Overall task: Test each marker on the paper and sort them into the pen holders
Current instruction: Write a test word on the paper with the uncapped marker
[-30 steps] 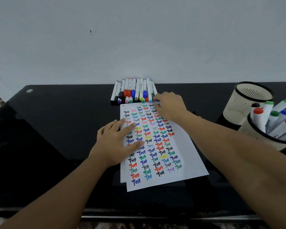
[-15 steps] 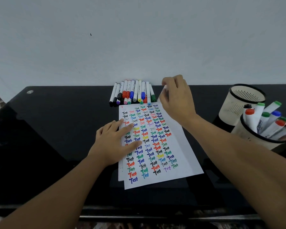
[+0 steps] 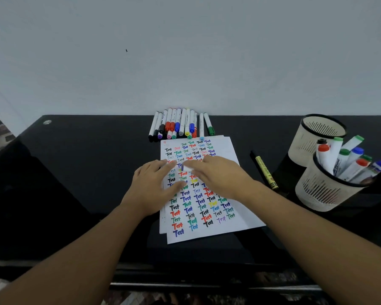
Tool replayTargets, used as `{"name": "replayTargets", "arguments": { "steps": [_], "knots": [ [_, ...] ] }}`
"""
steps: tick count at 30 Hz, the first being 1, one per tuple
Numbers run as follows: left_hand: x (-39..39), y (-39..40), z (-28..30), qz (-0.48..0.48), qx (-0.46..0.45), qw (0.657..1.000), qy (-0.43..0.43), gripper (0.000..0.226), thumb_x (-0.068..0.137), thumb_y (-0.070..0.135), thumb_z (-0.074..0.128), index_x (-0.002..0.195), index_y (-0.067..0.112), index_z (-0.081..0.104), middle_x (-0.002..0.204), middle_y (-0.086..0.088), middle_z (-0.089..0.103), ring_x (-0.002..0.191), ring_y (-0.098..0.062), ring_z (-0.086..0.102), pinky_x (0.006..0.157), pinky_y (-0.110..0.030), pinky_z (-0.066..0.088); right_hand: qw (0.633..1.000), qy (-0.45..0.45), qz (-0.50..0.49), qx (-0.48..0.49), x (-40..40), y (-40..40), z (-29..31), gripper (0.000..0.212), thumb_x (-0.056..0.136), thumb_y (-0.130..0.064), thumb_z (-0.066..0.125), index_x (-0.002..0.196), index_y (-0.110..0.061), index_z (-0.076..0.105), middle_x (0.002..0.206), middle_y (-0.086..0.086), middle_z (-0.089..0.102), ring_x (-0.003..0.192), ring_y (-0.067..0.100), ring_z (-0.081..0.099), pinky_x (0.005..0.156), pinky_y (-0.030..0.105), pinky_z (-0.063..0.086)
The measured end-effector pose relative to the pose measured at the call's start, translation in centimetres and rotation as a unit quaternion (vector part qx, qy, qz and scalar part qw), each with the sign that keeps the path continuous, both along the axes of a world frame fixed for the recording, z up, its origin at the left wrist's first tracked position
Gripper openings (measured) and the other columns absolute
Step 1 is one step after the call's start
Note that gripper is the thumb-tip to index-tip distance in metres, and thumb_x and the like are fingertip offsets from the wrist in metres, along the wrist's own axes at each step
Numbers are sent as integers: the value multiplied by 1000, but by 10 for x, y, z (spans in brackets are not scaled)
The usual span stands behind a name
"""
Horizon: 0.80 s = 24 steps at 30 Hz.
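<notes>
Both hands lay over the sheet of paper (image 3: 209,208) in the middle of the black tabletop (image 3: 75,172). Her or his left hand (image 3: 153,188) was spread flat, palm down, fingers straight, pressing the left side of the paper and holding nothing. Just beside it, almost touching at the fingertips, the right hand (image 3: 216,177) reached across the sheet with its fingers loosely bent around a marker (image 3: 185,167), of which only a white stub and a bluish end showed between the two hands; the picture was blurred there, so I could not tell how firmly it was held or whether the tip met the paper. Under and around the hands the sheet was covered in rows of the word "Test" in black, red, green, blue, yellow and purple. Beyond the hands, at the far edge of the paper, lay a row of markers (image 3: 178,125) side by side with coloured caps, against the pale wall (image 3: 185,51). To the right of the right hand, well apart from it, a yellow marker (image 3: 264,170) lay alone on the tabletop. Farther right stood two cream mesh pen holders: the far pen holder (image 3: 310,137), its contents not visible, and the near pen holder (image 3: 323,190), crowded with thick markers capped in red, green and blue.
</notes>
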<state>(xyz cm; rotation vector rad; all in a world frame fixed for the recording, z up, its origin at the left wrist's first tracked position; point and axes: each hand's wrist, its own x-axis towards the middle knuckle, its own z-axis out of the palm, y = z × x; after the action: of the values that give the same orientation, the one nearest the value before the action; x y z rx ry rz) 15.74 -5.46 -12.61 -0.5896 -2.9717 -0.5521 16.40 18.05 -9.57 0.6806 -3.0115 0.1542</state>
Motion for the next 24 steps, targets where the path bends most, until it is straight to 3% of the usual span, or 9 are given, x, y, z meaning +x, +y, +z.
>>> {"name": "replayTargets", "arguments": {
  "steps": [3,5,7,12,16,21,24],
  "knots": [
    [0,-1,-2,-13,22,999,20,72,92,73,43,153,35,38,151,10,46,141,-11,33,119,-42,28,1000,-12,-11,2,5,0,-4,46,112,-45,28,157,-37,33,116,1,61,103,22,58,83,42,54],
    [0,-1,-3,-19,30,999,37,65,95,64,49,152,34,40,147,10,49,138,-11,36,116,-40,32,999,-23,-16,-38,6,-2,-5,42,111,-45,34,146,-26,44,121,1,63,106,21,59,87,41,52],
    [1,-1,-4,-30,35,997,58,60,97,59,51,151,34,42,142,9,53,134,-11,40,112,-39,37,999,-10,0,-31,5,-5,-4,35,110,-45,37,131,-21,53,110,-1,62,97,19,58,81,39,50],
    [4,-3,-7,-65,42,990,119,48,99,53,45,137,28,60,124,8,63,117,-12,50,97,-39,47,1000,0,26,15,6,-17,1,37,111,-47,32,138,-27,46,110,-1,53,92,17,52,73,37,50],
    [4,-4,-8,-77,37,986,143,41,100,48,46,125,22,66,118,8,65,112,-13,51,93,-34,46,1000,-17,20,12,9,-16,5,38,110,-49,33,137,-27,48,109,-3,57,95,18,55,78,40,53],
    [5,-5,-8,-90,32,983,157,43,100,48,48,130,23,66,117,8,65,110,-13,52,92,-30,44,999,-21,37,4,8,-13,6,42,110,-49,31,139,-27,51,109,-4,59,96,17,55,82,41,51],
    [4,-5,-9,-94,29,981,167,41,102,47,48,127,21,67,115,7,67,110,-14,53,92,-32,46,999,-16,48,18,9,-14,9,41,110,-50,28,139,-32,50,99,-5,60,88,16,57,76,41,52]
  ]
}}
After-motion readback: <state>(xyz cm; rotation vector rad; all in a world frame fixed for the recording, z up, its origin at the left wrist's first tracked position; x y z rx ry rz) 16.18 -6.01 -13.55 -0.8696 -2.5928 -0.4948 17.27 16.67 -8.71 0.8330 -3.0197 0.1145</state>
